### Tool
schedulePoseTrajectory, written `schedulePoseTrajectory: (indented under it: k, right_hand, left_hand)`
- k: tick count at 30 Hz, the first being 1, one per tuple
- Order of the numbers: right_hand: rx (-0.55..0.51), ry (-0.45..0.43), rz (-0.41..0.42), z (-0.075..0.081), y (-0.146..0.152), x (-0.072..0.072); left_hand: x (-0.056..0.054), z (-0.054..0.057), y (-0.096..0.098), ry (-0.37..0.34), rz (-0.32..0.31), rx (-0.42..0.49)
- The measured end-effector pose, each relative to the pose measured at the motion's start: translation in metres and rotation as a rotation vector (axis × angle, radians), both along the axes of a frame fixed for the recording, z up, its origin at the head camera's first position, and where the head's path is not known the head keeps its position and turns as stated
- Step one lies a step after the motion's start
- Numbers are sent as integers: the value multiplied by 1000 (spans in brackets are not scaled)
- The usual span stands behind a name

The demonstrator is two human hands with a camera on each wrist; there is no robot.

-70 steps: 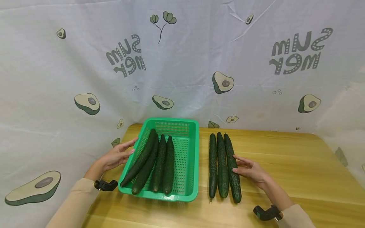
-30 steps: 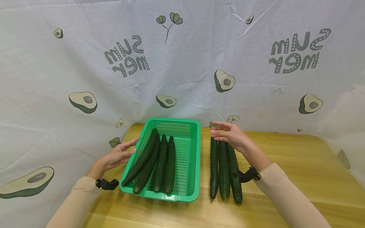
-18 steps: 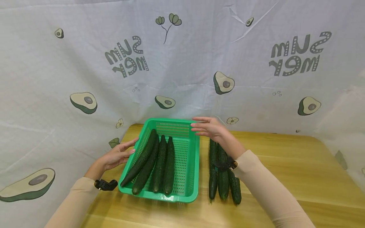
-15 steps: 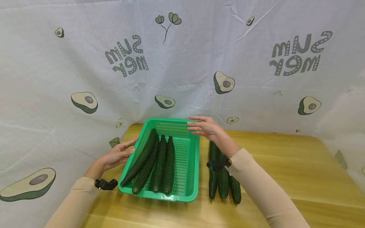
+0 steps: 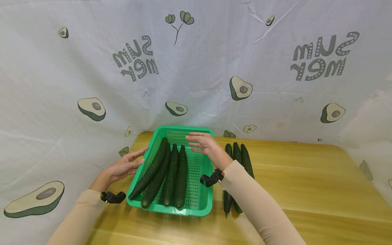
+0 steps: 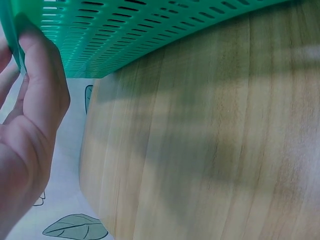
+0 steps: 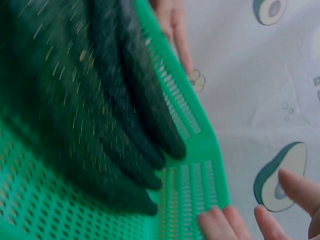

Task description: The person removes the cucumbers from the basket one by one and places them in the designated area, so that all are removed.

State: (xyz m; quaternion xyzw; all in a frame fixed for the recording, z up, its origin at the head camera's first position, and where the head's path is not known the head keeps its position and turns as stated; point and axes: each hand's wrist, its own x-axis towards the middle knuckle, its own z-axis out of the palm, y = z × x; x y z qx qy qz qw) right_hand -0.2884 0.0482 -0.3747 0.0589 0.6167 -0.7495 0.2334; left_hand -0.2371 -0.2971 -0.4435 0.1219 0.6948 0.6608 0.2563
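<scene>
A green plastic basket (image 5: 200, 212) stands on the table with several dark green cucumbers (image 5: 181, 180) lying side by side in its left part. My left hand (image 5: 124, 168) holds the basket's left rim; in the left wrist view the rim lies between its thumb and fingers. Over the basket's back right part hovers my right hand (image 5: 206, 144), fingers spread and holding nothing. Its fingers (image 7: 220, 227) show near the rim in the right wrist view. Three more cucumbers (image 5: 246, 160) lie on the table right of the basket, partly hidden by my right forearm.
The wooden table (image 5: 306, 177) extends to the right of the loose cucumbers. A white cloth (image 5: 196, 61) printed with avocados and lettering hangs behind the table and along its sides. Each wrist wears a black camera (image 5: 211, 178).
My right hand has moved from the rightmost loose cucumber, over the back ends of the three, then left over the basket. My left hand stays at the rim. Basket and cucumbers look unmoved.
</scene>
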Motion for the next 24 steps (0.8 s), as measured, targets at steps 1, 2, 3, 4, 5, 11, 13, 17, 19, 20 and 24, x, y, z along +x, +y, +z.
schedulePoseTrajectory:
  k: [1,2,3,4,5,11,13,17,19,20,24]
  right_hand:
    - [-5,-4,-5,-1,-2,1]
    - [-6,-9,-11,-3,-5,2]
    - [-6,-10,-20,-4,-7,2]
    - [-8,-15,-32,-6,-10,2]
    - [-10,-18,-44,-8,-12,3]
    - [34,-30,-110,-21,-19,6]
    - [42,-37,-123,-25,-21,8]
    - [66,-52,-139,-33,-25,12]
    - [80,-59,-144,-37,-26,14]
    - [87,-62,-146,-39,-26,16]
    - [111,-73,-151,-47,-27,20]
  left_hand:
    - [0,0,0,0,1,-2]
    - [-1,1,0,0,1,-4]
    - [-1,1,-1,0,0,-7]
    - [-1,1,0,-2,-2,-9]
    - [-1,2,0,-7,-4,-9]
    - [1,2,0,-17,-9,3]
    - [2,1,0,-10,-5,5]
    - [2,0,0,2,-2,8]
    - [2,-1,0,1,-2,12]
    - [2,-2,0,0,-3,13]
    - [4,-3,0,-4,-5,21]
